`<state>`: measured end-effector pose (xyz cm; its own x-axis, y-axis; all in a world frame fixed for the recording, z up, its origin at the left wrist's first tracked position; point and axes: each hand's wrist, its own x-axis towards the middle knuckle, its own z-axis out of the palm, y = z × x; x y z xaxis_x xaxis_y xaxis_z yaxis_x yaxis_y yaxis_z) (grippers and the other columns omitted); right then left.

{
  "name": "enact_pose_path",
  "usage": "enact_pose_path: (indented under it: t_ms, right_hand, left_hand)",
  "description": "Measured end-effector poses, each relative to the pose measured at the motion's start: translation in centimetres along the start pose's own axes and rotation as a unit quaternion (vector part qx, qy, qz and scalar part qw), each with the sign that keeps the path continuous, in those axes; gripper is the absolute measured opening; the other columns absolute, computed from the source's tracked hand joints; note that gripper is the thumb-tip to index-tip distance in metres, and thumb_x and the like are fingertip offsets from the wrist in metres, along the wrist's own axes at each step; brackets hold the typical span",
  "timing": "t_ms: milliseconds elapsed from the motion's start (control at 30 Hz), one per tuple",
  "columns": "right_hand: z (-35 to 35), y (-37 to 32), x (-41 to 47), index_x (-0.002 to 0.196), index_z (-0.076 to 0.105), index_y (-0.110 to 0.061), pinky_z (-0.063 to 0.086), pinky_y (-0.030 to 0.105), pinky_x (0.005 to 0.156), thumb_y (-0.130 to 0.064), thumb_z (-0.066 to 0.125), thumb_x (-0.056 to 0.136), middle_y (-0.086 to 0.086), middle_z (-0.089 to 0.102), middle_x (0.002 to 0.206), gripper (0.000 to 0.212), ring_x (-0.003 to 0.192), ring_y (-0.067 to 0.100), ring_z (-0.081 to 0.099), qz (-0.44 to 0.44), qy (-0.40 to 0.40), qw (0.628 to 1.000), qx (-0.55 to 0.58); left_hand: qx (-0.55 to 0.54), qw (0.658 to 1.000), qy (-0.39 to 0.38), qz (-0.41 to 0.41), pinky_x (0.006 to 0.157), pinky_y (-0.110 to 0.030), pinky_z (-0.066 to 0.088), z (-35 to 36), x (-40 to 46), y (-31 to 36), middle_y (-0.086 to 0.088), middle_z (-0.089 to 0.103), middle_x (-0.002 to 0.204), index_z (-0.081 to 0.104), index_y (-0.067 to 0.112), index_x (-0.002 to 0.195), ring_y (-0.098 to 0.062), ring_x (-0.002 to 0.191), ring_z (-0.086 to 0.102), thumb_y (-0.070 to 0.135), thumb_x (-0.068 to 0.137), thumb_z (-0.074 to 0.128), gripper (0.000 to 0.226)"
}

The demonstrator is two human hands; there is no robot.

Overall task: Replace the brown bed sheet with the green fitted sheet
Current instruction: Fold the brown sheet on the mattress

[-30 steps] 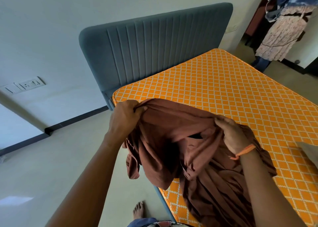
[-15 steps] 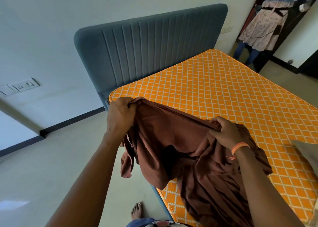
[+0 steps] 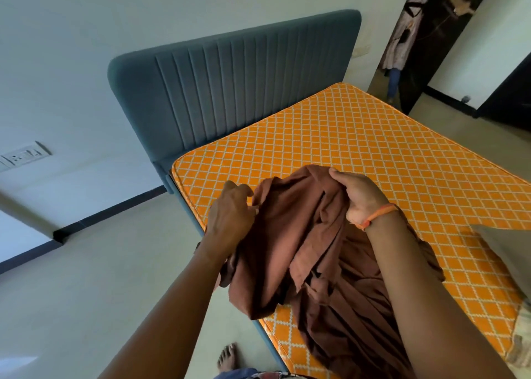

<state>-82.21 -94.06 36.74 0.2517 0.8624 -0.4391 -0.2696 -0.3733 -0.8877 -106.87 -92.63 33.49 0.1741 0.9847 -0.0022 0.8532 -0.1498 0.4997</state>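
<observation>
While the bundle hangs half off the near-left edge of the bed, the risk starts on that side: the person's left hand [image 3: 230, 217] sits at the left border of the crumpled brown cotton bed sheet [image 3: 304, 252], its fingers [image 3: 244, 190] curled at the cloth's edge, though I cannot tell whether they truly pinch it or only brush it. If that grip is loose, I'd guess the hanging fold could slide down onto the pale tiled floor [image 3: 86, 292] and land by the bare foot [image 3: 227, 355] below, where it might be trodden on.

Moving right, most of the sheet lies heaped on the near part of the orange diamond-quilted mattress [image 3: 373, 148], which is otherwise stripped. The right hand [image 3: 356, 197], with an orange thread band at the wrist, has its fingers closed over a raised bunch of cloth. Pulling up from there alone may simply drag more folds loose instead of gathering them.

Farther right, a grey fabric corner [image 3: 505, 249] pokes in at the frame edge; the sheet's trailing end could snag it. No green fitted sheet is in sight, so fitting looks to be a later step.
</observation>
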Motion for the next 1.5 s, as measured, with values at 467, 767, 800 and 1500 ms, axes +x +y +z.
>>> enact_pose_path:
  t_ms: [467, 767, 800, 1500]
  right_hand:
    - [1.2, -3.4, -0.1, 0.094, 0.069, -0.002, 0.061, 0.037, 0.063, -0.022, 0.051, 0.102, 0.015, 0.073, 0.087, 0.028, 0.072, 0.027, 0.072, 0.048, -0.056, 0.997, -0.006]
    - [0.2, -3.6, 0.6, 0.111, 0.059, 0.005, 0.053, 0.039, 0.086, -0.014, 0.044, 0.105, 0.019, 0.065, 0.107, 0.024, 0.093, 0.027, 0.065, 0.051, 0.03, 0.983, 0.173]
    - [0.2, -3.8, 0.4, 0.106, 0.059, 0.005, 0.051, 0.039, 0.087, -0.013, 0.044, 0.105, 0.019, 0.064, 0.105, 0.023, 0.091, 0.027, 0.065, 0.054, 0.031, 0.982, 0.18]
    - [3.2, 5.6, -3.7, 0.098, 0.069, -0.011, 0.055, 0.055, 0.079, -0.055, 0.063, 0.088, 0.011, 0.071, 0.091, 0.046, 0.089, 0.029, 0.068, -0.301, 0.023, 0.937, -0.174]
  left_hand:
    - [0.079, 0.881, 0.198, 0.422, 0.106, -0.051, 0.036, 3.8, -1.5, 6.5, -0.012, 0.029, 0.147, 0.046, 0.019, 0.134, -0.037, 0.134, 0.031, 0.039, 0.079, 0.075, 0.066]
    - [-0.028, 0.991, -0.123, 0.048, 0.072, -0.039, 0.058, 7.3, -2.5, 4.2, -0.01, 0.07, 0.093, 0.066, 0.01, 0.1, -0.031, 0.085, 0.068, 0.03, 0.095, 0.053, 0.024]
    - [-0.024, 0.992, -0.117, 0.049, 0.074, -0.038, 0.056, 7.9, -2.5, 4.0, -0.01, 0.07, 0.091, 0.068, 0.009, 0.094, -0.03, 0.085, 0.067, 0.027, 0.097, 0.05, 0.025]
    - [-0.767, 0.612, -0.094, -0.168, 0.062, -0.033, 0.062, -1.6, 1.3, 8.6, -0.016, 0.07, 0.081, 0.048, 0.009, 0.076, -0.022, 0.07, 0.072, 0.012, 0.101, 0.043, 0.026]
